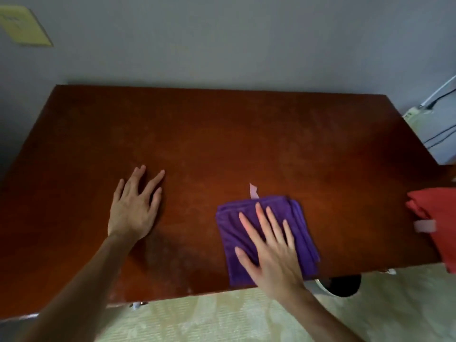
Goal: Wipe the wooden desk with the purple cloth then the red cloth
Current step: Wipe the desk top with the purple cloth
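The wooden desk (222, 134) fills the middle of the head view, reddish brown and dusty in patches. A folded purple cloth (232, 223) with a pale tag lies near the desk's front edge, right of centre. My right hand (269, 250) lies flat on the purple cloth, fingers spread, pressing it to the wood. My left hand (134, 208) rests flat on the bare desk to the left, fingers apart, holding nothing. The red cloth (436, 218), with a pale tag, sits bunched at the desk's right front corner and hangs over the edge.
A grey wall runs behind the desk, with a yellow paper (23, 25) at the upper left. A white appliance (436, 134) with cables stands beyond the right edge. Pale patterned flooring (209, 317) and a dark round object (343, 285) lie below the front edge.
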{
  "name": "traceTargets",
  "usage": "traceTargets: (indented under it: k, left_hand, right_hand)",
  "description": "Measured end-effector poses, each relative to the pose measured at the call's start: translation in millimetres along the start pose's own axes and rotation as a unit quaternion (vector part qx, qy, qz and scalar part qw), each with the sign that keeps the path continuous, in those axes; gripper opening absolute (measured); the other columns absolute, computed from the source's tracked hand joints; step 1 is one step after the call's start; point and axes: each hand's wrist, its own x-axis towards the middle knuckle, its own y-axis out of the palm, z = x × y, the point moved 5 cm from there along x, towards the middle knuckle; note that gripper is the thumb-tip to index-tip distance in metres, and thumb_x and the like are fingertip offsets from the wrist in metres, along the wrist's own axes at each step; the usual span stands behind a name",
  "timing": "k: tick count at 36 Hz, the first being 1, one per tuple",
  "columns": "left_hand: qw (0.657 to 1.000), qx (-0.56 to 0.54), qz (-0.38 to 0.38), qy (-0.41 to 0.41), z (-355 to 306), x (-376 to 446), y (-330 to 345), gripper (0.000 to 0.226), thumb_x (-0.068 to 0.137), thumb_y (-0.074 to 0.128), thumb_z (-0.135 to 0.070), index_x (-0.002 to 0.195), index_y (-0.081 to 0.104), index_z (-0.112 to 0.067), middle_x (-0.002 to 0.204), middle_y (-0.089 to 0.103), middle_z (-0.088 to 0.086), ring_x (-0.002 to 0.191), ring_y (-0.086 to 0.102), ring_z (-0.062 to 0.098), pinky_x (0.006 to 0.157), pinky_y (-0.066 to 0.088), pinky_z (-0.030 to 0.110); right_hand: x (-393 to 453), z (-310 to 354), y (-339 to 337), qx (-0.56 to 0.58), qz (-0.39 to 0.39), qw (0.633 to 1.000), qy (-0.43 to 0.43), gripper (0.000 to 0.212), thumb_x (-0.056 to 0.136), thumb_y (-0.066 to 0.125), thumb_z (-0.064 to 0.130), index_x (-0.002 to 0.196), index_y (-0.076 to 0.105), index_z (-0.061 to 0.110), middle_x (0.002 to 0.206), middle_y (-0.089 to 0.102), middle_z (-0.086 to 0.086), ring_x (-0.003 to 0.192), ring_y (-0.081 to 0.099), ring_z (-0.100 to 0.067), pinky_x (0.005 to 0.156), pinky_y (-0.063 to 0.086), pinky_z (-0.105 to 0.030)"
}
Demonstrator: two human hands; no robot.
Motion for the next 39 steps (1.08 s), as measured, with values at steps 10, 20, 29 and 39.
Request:
traceTargets:
  k: [10,20,29,39]
  left_hand:
    - [0.998,-0.031,0.016,0.049,-93,-18,15,0.059,0.097,0.021,-0.052,0.15,0.038,-0.031,0.161,0.031,0.009,0.151,0.023,0.024,0.122,0.013,0.045]
    - [0.999,-0.003,-0.021,0.024,-142,24,36,0.057,0.101,0.014,-0.053,0.156,0.021,-0.038,0.165,0.015,0.013,0.154,0.006,0.022,0.125,0.001,0.047]
    - [0.998,0.016,-0.034,0.044,-139,29,43,0.055,0.103,0.015,-0.053,0.156,0.018,-0.04,0.165,0.017,0.014,0.154,0.006,0.021,0.125,0.009,0.048]
    - [0.999,0.024,-0.015,0.027,-136,32,41,0.056,0.101,0.01,-0.057,0.156,0.013,-0.044,0.166,0.013,0.01,0.154,0.001,0.018,0.125,0.005,0.046]
  right_hand:
    - [15,-20,-5,0.02,-0.016,1.0,-0.01,0.071,0.095,0.033,0.076,0.158,0.02,0.048,0.171,0.012,0.005,0.158,0.009,-0.017,0.124,0.018,-0.052]
    - [233,-80,-10,-0.005,-0.025,0.998,0.06,0.073,0.092,0.025,0.078,0.158,0.02,0.048,0.171,0.013,0.003,0.158,0.009,-0.021,0.126,0.009,-0.05]
    - [381,-100,-16,0.011,0.003,0.999,0.049,0.071,0.096,0.027,0.077,0.159,0.016,0.047,0.172,0.009,0.0,0.158,0.005,-0.021,0.127,0.003,-0.049]
    - [362,-102,-13,0.007,0.018,0.999,0.045,0.067,0.1,0.022,0.07,0.16,0.013,0.044,0.172,0.005,0.0,0.158,0.002,-0.021,0.127,0.0,-0.047]
